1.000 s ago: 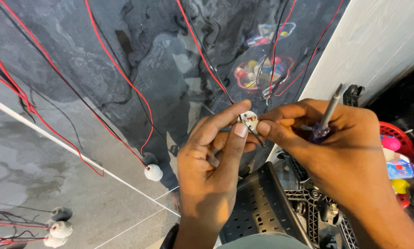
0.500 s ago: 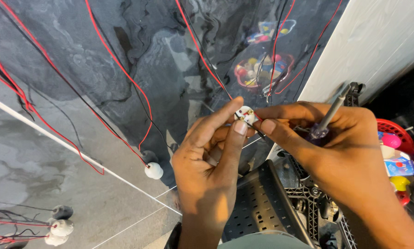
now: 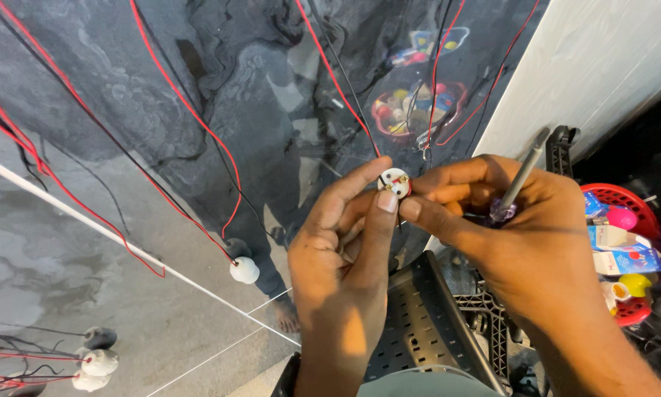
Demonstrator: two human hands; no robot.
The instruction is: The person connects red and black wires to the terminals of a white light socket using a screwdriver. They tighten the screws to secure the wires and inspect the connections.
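A small round white lamp holder [image 3: 393, 181] with metal screws and a red wire is pinched between the fingertips of both hands at frame centre. My left hand [image 3: 345, 250] grips it from below with thumb and forefinger. My right hand [image 3: 514, 235] touches it from the right with forefinger and thumb, and also holds a screwdriver [image 3: 520, 182] with a purple handle, its shaft pointing up and away. Red and black wires [image 3: 338, 81] run from the holder across the glossy dark floor.
Another white holder [image 3: 244, 270] on red and black wire hangs at lower left of centre, with more holders [image 3: 95, 360] at the bottom left. A black perforated crate [image 3: 418, 323] sits below my hands. A red basket [image 3: 624, 220] of small items stands at right beside a white wall [image 3: 602, 66].
Both hands have shifted the holder slightly up and turned it; its face with the screws is more toward me. The screwdriver stays tucked in my right hand.
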